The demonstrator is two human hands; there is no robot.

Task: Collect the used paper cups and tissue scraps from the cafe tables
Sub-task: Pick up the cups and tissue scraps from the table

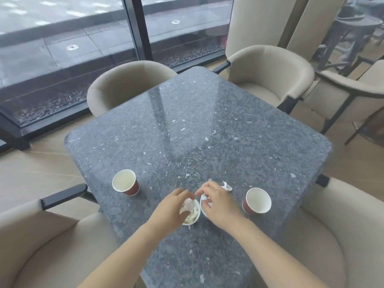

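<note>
While we lean over the table [197, 121], both hands work at two cups that stand rim to rim near its front edge. Our left hand [172, 206] hangs over the filled cup [199, 210], its fingers curled round a wad [188, 204] of white tissue. The wad sits at the cup's mouth, above more tissue already inside.

Our right hand [216, 202] covers most of the middle cup [202, 208], which stands just right of the filled one. Its fingers are bent and its thumb and forefinger are drawn close together. A scrap [204, 197] shows white beneath them at the rim. We cannot tell whether this hand pinches the scrap, grips the rim or only rests there.

A loose scrap [227, 186] lies crumpled on the stone just beyond our right knuckles, touching neither hand.

Two more cups stand apart from the pair, both upright, red outside and white within. The left cup [125, 182] is well off to the left of our left hand, and nothing shows in it. The right cup [257, 201] stands near our right wrist, close to the table's right edge.

Beige chairs ring the table, one at each side [128, 84] [270, 75] [52, 235] [332, 235]. A window [72, 48] with a dark frame runs behind the far ones.
</note>
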